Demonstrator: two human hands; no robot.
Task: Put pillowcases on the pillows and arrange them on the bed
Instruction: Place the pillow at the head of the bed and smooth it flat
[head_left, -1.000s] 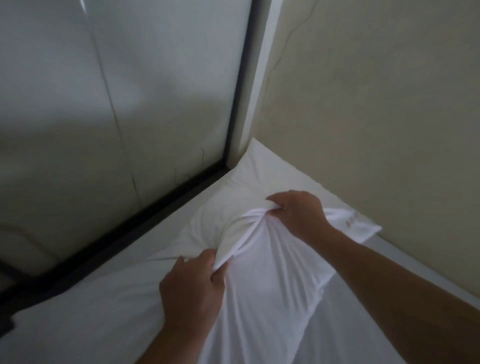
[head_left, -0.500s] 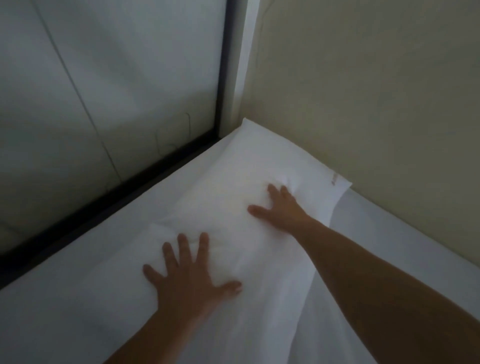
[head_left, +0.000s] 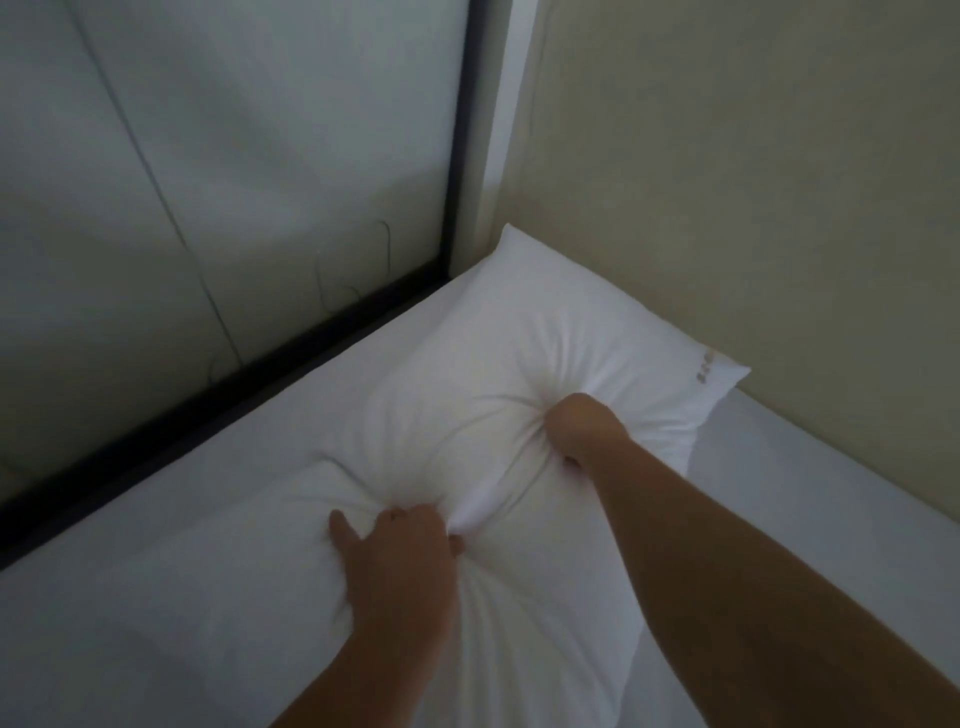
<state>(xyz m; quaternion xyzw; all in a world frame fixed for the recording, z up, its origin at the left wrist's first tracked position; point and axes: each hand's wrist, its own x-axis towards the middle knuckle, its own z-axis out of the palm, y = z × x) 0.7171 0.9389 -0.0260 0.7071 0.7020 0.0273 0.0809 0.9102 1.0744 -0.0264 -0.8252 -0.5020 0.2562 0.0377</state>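
The cased pillow (head_left: 519, 415) lay in the bed's (head_left: 156, 623) far corner. The left hand (head_left: 400, 551) and right hand (head_left: 582, 431) were each clenched on bunched pillowcase fabric. Risk: pulling could drag the pillow from the corner or leave creases

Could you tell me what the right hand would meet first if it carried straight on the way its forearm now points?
The right hand is already clenched in the soft white cased pillow, so more pillow comes first. Beyond that, probably the dark frame at the corner of the beige wall; depth is unclear.
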